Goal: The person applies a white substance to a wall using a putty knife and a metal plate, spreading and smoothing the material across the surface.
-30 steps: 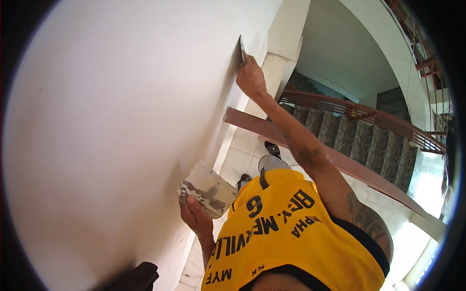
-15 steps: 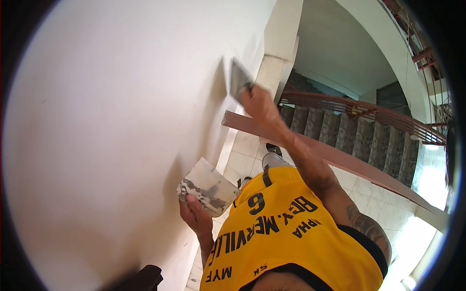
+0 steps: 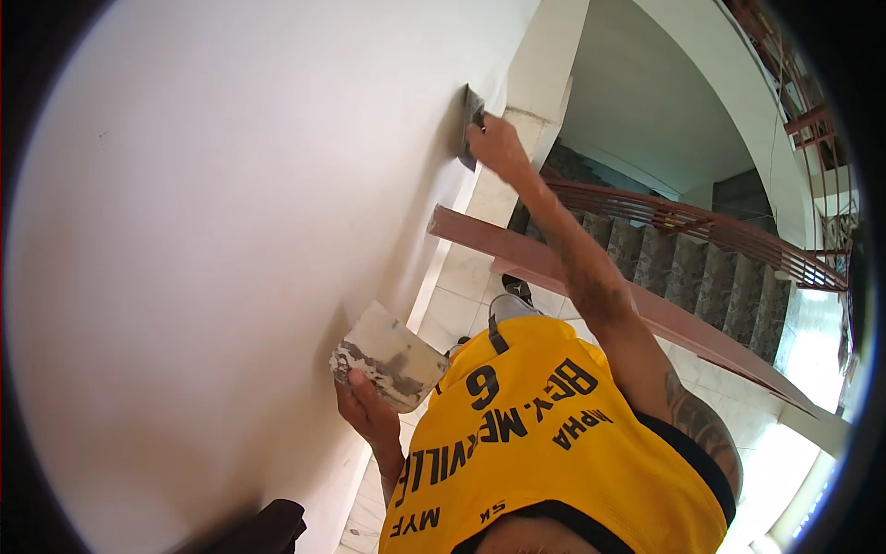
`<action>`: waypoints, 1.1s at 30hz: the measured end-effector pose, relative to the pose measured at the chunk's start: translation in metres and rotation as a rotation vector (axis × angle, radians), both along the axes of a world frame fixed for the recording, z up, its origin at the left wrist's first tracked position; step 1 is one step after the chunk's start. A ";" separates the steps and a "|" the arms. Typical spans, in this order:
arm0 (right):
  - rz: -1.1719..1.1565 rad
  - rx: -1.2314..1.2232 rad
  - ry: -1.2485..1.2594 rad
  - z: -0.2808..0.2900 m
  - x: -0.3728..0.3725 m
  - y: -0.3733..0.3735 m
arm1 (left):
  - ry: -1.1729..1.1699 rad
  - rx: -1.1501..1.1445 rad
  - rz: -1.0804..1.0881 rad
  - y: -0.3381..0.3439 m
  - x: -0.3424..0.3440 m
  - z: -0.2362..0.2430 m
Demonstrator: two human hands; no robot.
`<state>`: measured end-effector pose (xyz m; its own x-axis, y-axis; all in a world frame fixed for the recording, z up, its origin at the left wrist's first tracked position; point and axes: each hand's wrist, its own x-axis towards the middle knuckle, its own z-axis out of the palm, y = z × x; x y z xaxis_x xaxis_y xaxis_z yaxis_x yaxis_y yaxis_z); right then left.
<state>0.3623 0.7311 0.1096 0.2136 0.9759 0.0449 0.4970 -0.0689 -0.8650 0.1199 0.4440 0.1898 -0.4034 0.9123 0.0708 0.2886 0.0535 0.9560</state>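
My right hand (image 3: 499,148) is closed round the handle of a flat plastering trowel (image 3: 472,126). The trowel's blade lies against the white wall (image 3: 249,203), near the wall's right-hand edge. Lower down, my left hand (image 3: 369,412) grips a squarish pale board (image 3: 391,356) by its edge, thumb on top. Grey and white smears of plaster cover part of the board's face. The board is held between the wall and my yellow jersey (image 3: 554,443); the fingers beneath it are partly hidden.
A reddish-brown handrail (image 3: 572,270) crosses under my right arm, its end close to the wall. Beyond it, dark grey stairs (image 3: 674,268) descend beside a curved brown metal railing (image 3: 664,208). Pale floor tiles (image 3: 457,286) lie below. A dark object (image 3: 268,526) sits at the lower edge.
My right hand has moved the trowel up and slightly right, and its blade, formerly angled off the wall, now lies against it. The left hand and board have shifted only slightly.
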 end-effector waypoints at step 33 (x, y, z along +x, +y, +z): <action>0.004 0.559 -0.268 -0.043 -0.066 -0.083 | 0.008 0.013 -0.055 0.012 0.004 0.008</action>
<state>0.2966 0.6486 0.0667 0.1201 0.7900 0.6012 0.7011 0.3613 -0.6148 0.1240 0.4561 0.1982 -0.3522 0.9320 0.0856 0.2980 0.0250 0.9542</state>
